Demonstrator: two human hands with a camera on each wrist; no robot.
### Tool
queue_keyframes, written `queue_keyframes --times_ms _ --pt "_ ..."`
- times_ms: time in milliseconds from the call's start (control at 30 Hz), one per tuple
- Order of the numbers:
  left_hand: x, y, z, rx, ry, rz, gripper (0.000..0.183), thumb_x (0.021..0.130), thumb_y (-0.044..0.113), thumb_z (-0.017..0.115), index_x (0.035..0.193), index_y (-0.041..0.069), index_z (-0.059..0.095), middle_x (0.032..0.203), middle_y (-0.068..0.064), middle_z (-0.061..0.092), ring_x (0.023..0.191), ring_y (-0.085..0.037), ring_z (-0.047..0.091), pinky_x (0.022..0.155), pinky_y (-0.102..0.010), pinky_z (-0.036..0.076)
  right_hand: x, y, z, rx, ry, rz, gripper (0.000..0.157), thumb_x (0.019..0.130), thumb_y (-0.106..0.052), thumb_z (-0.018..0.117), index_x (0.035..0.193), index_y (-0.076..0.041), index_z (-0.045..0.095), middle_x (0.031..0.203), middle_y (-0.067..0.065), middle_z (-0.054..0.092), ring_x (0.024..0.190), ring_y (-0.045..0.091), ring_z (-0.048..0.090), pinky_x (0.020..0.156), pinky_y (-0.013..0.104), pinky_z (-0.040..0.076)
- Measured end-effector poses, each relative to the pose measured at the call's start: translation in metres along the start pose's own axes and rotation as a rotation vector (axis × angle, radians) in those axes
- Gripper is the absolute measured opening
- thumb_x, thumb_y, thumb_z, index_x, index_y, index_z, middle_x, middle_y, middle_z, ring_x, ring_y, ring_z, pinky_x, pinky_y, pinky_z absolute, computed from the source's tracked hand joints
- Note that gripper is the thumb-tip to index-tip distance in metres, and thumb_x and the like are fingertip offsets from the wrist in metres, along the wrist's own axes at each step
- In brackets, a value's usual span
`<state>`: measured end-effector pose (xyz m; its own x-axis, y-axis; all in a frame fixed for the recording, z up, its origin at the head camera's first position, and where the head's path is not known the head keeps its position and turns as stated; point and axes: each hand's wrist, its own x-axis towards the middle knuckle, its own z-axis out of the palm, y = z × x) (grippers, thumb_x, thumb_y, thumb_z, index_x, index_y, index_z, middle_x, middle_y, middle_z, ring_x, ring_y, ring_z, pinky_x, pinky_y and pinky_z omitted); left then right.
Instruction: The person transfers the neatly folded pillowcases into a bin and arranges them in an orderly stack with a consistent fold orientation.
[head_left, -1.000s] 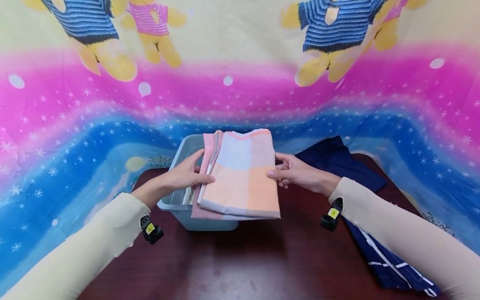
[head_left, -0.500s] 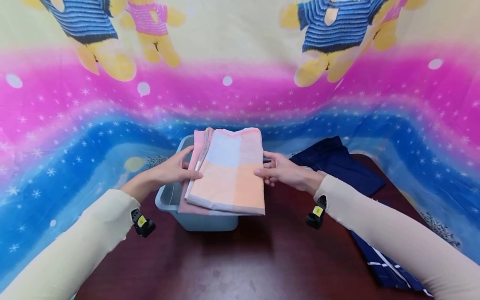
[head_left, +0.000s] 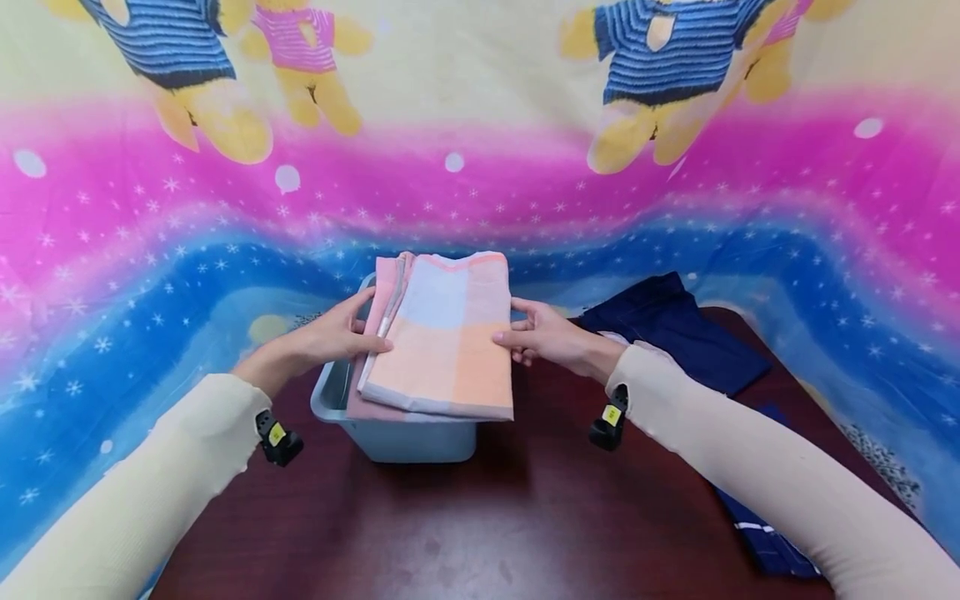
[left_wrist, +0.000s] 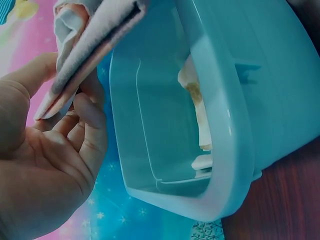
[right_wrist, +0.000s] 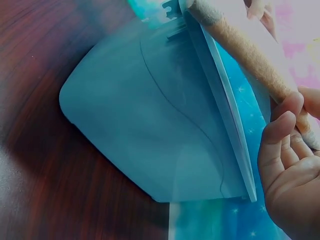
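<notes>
Between my hands is a folded checked cloth point(head_left: 442, 342) in pale blue, peach and pink, held over a grey-blue plastic bin point(head_left: 420, 442). My left hand point(head_left: 318, 340) pinches its left edge, thumb on top and fingers underneath. On the opposite edge, my right hand point(head_left: 551, 335) grips it the same way. The cloth hides most of the bin's opening in the head view. The left wrist view shows the cloth's layered edge point(left_wrist: 95, 55) above the bin rim, with a white and brown item point(left_wrist: 197, 107) inside the bin.
A dark navy folded garment point(head_left: 675, 333) lies at the table's back right. Navy fabric with white lines point(head_left: 772, 537) lies nearer, partly under my right forearm. The dark red-brown table point(head_left: 420, 533) is backed by a printed curtain point(head_left: 480, 192).
Both hands have carried the folded cloth to the left and slightly away from me, so it now covers more of the bin. The bin has stayed in place.
</notes>
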<state>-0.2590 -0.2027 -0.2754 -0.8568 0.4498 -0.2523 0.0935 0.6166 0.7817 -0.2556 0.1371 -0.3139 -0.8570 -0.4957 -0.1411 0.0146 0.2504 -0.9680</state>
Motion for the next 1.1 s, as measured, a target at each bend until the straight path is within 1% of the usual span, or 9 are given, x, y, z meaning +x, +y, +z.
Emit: queue_keyframes --times_ms 133,333,567,733,833,900,1100 --pt "-0.001 -0.003 -0.004 0.003 0.005 -0.004 0.099 0.098 0.026 0.067 0.163 0.025 -0.007 0.138 -0.029 0.058 0.106 -0.026 0.071 0.086 -0.040 0.059 0.006 -0.002 0.003 -0.001 -0.003 -0.011 0.076 0.101 -0.022 0.064 0.162 -0.020 0.018 0.084 0.003 0.069 0.065 0.014 0.057 0.060 0.025 0.048" --pt "-0.001 -0.007 -0.009 0.020 0.018 0.000 0.098 0.097 0.027 0.067 0.163 0.025 -0.005 0.129 -0.028 0.063 0.095 -0.021 0.072 0.079 -0.036 0.058 0.013 -0.001 0.006 0.006 -0.003 -0.017 0.077 0.102 -0.024 0.062 0.162 -0.018 0.015 0.080 0.001 0.067 0.066 0.014 0.057 0.061 0.025 0.048" --pt "-0.002 -0.012 -0.015 0.019 -0.002 0.004 0.097 0.098 0.027 0.066 0.163 0.024 -0.007 0.125 -0.026 0.066 0.089 -0.020 0.071 0.076 -0.037 0.057 0.019 -0.002 0.011 0.013 -0.005 -0.023 0.072 0.102 -0.024 0.062 0.161 -0.019 0.021 0.080 0.001 0.067 0.067 0.015 0.058 0.063 0.027 0.048" --pt "-0.002 -0.017 -0.018 0.006 -0.013 0.000 0.096 0.098 0.027 0.065 0.163 0.024 -0.006 0.129 -0.027 0.064 0.094 -0.022 0.072 0.081 -0.039 0.059 0.023 -0.002 0.015 0.025 -0.011 -0.014 0.071 0.102 -0.021 0.061 0.161 -0.019 0.021 0.076 0.001 0.066 0.067 0.015 0.059 0.061 0.026 0.048" --pt "-0.001 -0.019 -0.020 0.016 -0.012 -0.006 0.096 0.098 0.027 0.065 0.163 0.023 -0.005 0.134 -0.028 0.062 0.098 -0.022 0.072 0.084 -0.039 0.058 0.026 -0.003 0.017 0.022 -0.006 -0.007 0.072 0.102 -0.021 0.062 0.161 -0.019 0.021 0.076 0.001 0.067 0.066 0.014 0.059 0.060 0.025 0.048" --pt "-0.001 -0.019 -0.022 0.030 -0.007 -0.013 0.096 0.098 0.028 0.065 0.163 0.022 -0.005 0.135 -0.028 0.061 0.098 -0.021 0.071 0.081 -0.038 0.057 0.027 -0.003 0.018 0.014 -0.003 -0.009 0.072 0.102 -0.021 0.062 0.161 -0.019 0.021 0.078 0.002 0.067 0.067 0.014 0.059 0.060 0.025 0.048" --pt "0.002 -0.021 -0.028 0.045 0.002 -0.021 0.097 0.098 0.027 0.066 0.163 0.020 -0.005 0.131 -0.027 0.062 0.087 -0.019 0.067 0.067 -0.034 0.052 0.032 -0.004 0.021 -0.003 -0.005 -0.019 0.071 0.102 -0.021 0.062 0.161 -0.017 0.022 0.080 0.002 0.068 0.069 0.016 0.059 0.063 0.026 0.050"
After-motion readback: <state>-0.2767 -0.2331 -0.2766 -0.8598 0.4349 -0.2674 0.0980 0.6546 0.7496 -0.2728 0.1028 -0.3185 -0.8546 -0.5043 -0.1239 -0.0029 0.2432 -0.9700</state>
